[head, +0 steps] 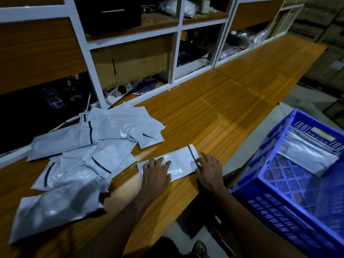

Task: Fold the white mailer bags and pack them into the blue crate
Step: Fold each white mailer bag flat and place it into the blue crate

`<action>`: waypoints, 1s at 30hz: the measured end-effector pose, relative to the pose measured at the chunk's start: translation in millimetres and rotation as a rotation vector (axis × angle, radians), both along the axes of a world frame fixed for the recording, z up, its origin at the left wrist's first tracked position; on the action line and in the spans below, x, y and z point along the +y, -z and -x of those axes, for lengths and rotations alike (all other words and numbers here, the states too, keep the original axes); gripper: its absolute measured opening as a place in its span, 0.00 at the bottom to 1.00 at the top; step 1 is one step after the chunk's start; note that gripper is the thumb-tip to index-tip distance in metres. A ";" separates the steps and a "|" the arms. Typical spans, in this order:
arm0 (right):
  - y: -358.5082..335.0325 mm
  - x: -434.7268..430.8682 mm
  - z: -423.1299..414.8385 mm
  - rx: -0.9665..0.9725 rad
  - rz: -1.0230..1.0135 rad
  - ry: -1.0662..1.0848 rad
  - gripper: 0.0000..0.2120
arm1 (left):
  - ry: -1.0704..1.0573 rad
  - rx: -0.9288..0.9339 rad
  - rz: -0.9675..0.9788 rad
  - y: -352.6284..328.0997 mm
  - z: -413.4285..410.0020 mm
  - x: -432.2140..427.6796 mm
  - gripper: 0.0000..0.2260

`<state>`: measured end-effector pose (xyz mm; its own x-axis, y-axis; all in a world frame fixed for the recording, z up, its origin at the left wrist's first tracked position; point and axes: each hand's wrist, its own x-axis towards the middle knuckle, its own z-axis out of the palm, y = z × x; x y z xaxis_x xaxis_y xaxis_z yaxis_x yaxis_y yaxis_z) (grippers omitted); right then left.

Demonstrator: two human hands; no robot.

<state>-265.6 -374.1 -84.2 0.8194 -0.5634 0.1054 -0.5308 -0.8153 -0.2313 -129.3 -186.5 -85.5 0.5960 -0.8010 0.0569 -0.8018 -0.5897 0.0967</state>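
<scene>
While both the left hand (pixel 156 173) and right hand (pixel 210 172) press flat-fingered on the folded white plastic mailer bag (pixel 179 162) near the wooden tabletop's (pixel 223 108) edge, its slick film could spring open once released.

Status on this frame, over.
Flat on one mailer bag: left hand, right hand. One packed bag in blue crate. To the left, pile of bags; nothing blocks crate.

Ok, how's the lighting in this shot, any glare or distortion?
Head view: dim, shelf unit nearly black at left; glare on the mailer bag under the left hand and right hand, sheen on the wooden table; wide-angle distortion bends the blue crate.
</scene>
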 end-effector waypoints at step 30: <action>11.6 62.8 -50.9 0.139 -0.017 -0.349 0.25 | -0.070 0.120 0.102 40.8 12.6 13.2 0.27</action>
